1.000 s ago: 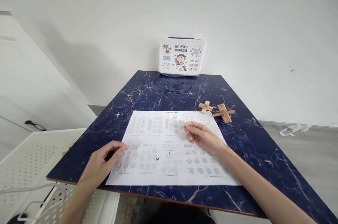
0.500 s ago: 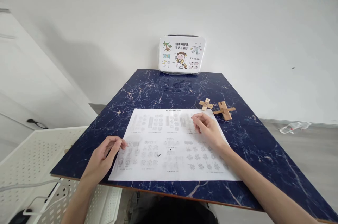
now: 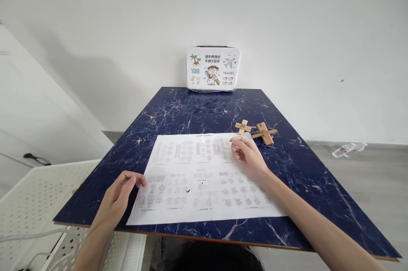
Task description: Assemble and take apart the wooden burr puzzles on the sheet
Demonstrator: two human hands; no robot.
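A large white printed sheet (image 3: 191, 169) covered in rows of small line diagrams lies flat on the table, with two small dark specks on it. My left hand (image 3: 123, 190) rests at the sheet's left edge, fingers loosely bent and nothing in them. Over the upper right of the sheet lies my right hand (image 3: 248, 156), its fingers half curled and apart from the thumb, holding nothing visible. Just beyond it sit two cross-shaped wooden pieces with dark marks: a smaller wooden cross (image 3: 244, 126) by the sheet's top right corner, and a larger wooden cross (image 3: 265, 133) to its right.
The dark blue marble-patterned table (image 3: 204, 111) reaches the wall. A white case with cartoon prints (image 3: 213, 69) stands at its far edge. White perforated shelving (image 3: 57, 181) with a cable is at the left. A clear plastic item (image 3: 349, 149) lies on the floor at the right.
The view has shifted slightly. My left hand has slid a little back toward me along the sheet's edge, its fingertips closer together. My right hand stays nearly in place; the wooden crosses have not moved.
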